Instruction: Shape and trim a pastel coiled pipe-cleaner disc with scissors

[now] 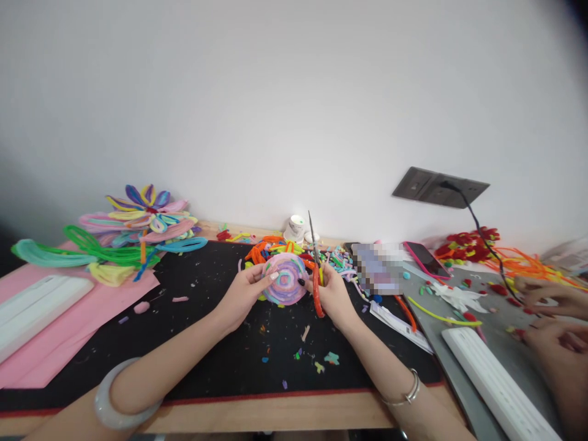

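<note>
Between my two hands is a round coiled disc of pastel pipe cleaners, with rings of pink, purple, blue and yellow. My left hand pinches its left edge, the thumb lying on the face. A pair of scissors with red-orange handles is held in my right hand, blades pointing up. That hand's dark-nailed thumb also presses on the disc's right edge. Just behind lies a heap of orange, yellow and red pipe cleaners. Many small pastel cuttings are piled beyond my right hand.
Left, a large pipe-cleaner flower rests by pink paper and a white bar. Scraps dot the black mat. A paper cup stands at the wall. Right are phones, another white bar and another person's hands.
</note>
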`<state>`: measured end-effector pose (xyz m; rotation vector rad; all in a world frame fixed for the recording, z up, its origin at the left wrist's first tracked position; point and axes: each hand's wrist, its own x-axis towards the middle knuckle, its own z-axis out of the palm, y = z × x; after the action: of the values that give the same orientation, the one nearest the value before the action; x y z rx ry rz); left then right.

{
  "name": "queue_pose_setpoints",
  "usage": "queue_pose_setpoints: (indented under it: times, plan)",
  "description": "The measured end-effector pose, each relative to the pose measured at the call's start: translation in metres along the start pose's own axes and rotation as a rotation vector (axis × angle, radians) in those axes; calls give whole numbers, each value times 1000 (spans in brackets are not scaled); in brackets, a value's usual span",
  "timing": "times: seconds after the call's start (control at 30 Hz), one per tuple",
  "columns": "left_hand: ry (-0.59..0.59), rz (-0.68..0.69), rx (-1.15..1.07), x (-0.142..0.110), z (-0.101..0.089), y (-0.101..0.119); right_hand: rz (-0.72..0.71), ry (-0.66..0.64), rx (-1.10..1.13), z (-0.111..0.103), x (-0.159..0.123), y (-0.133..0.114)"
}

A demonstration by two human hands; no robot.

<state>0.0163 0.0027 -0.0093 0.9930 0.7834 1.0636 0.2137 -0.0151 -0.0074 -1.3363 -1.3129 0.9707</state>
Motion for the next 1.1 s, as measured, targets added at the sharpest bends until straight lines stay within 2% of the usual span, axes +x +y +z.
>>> queue_pose_setpoints:
  times: [0.13,0.33,0.57,0.7,0.83,1.1]
  plan:
    - [51,41,150,1,-3,2,-39,-22,73,7,1,-3]
    - [108,80,317,4,-7,2,-54,-33,88,4,4,0]
    - [25,68,331,1,-5,1,-4,40,131,0,2,-6]
    - [-84,24,242,-1,-1,4,-45,80,156,-2,1,-12]
    - [-183,-16,164,-2,1,6,-21,85,185,-5,0,-15]
    - [-139,64,360,-5,1,4,9,54,230,-5,-1,-17]
